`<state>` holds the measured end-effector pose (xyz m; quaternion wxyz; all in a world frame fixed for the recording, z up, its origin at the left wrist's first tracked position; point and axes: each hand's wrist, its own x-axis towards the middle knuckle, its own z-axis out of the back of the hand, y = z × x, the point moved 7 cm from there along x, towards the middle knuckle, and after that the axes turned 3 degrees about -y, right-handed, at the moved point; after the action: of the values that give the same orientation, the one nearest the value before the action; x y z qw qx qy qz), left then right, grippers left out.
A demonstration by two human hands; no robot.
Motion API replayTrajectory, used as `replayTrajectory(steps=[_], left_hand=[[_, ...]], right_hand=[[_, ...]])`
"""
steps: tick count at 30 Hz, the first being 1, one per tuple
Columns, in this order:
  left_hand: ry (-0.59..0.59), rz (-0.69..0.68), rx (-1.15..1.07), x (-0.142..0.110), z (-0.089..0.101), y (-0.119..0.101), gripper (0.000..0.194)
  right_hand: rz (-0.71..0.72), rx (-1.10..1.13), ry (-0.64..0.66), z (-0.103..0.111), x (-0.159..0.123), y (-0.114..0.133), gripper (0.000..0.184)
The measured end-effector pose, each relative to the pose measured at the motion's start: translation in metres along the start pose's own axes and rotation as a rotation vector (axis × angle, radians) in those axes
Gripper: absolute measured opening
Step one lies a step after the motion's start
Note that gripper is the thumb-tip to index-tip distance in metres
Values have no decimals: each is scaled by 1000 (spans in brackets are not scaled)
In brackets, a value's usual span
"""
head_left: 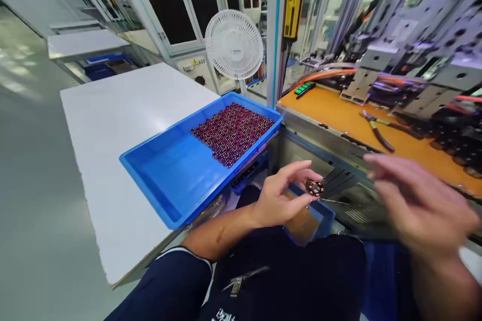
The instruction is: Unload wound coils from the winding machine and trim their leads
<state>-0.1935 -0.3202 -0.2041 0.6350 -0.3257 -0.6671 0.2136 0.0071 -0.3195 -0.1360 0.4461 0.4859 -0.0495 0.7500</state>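
My left hand (277,196) is closed on a small motor stator (315,188), pinched between thumb and fingers over my lap. The stator is round and dark with copper-coloured windings. A thin loose wire (333,201) sticks out from it to the right. Off to the right of the stator, apart from it, my right hand (425,203) is raised and smeared by motion. Whether its fingers hold anything cannot be made out.
On the white table (124,105) to my left sits a blue tray (169,170), its far part covered with rows of small dark parts (237,133). A white fan (234,44) stands behind. At right, pliers (378,133) lie on an orange machine surface (339,110) below machinery.
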Motion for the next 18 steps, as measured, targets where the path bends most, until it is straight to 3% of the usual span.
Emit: replayTrajectory(steps=[1,2,5,8,11,15,18], left_hand=[[4,-13,11,-4,0,-2,65],[9,-22,17,-6,0,-4,65],[31,-40,17,-10,-3,-9,64],[38,-29,-8,-12,-6,-9,64],[15,50,-75,-14,-7,-3,66],[-1,195,-233,-18,-9,8,67],[33,236,-291,-22,-13,9,63]], right_hand=[[68,39,137,-5,-13,23,26],[128,42,195,-5,-25,41,28],[211,53,312,-13,-49,64,24],[204,81,376,-19,-59,63,22],[111,92,405,-17,-62,60,12],[-9,285,475,-13,-71,62,9],[-146,448,525,-18,-80,48,9]])
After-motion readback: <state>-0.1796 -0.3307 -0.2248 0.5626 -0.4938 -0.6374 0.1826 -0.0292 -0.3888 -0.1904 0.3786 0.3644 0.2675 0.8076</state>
